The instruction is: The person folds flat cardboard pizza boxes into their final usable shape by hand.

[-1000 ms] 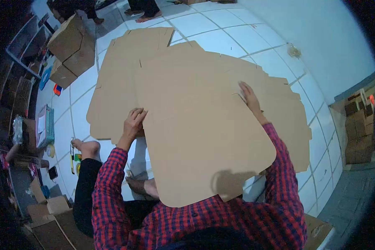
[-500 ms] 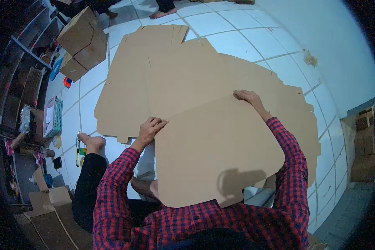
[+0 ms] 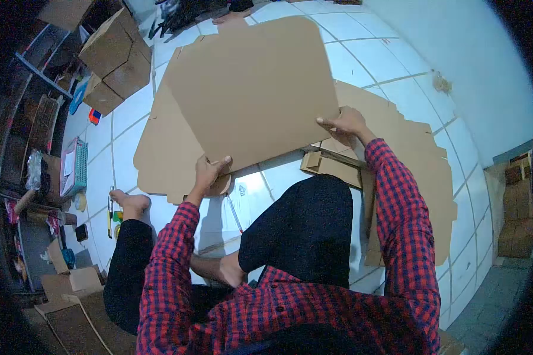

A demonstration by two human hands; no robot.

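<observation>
A cardboard flap [image 3: 254, 89] with rounded far corners is folded up and away from me. My left hand [image 3: 210, 174] pinches its near edge at the left, thumb on top. At the right end of that edge, my right hand [image 3: 344, 123] grips the same flap, its fingers partly hidden under the board. More flat cardboard [image 3: 408, 171] lies on the floor to the right, and another part [image 3: 160, 154] shows at the left. A small folded cardboard piece [image 3: 331, 168] sits below my right hand, beside my raised knee.
Cardboard boxes [image 3: 117, 62] stand at the upper left, near a shelf [image 3: 41, 77]. A green basket [image 3: 80, 168], a phone [image 3: 82, 232] and a yellow cutter [image 3: 109, 216] are at the left. An open box [image 3: 71, 313] is at the lower left. A co-worker's foot shows at the top.
The flap has swung from over my lap to the far side, uncovering my knee, the floor and the small cardboard piece. Both hands now grip its near edge.
</observation>
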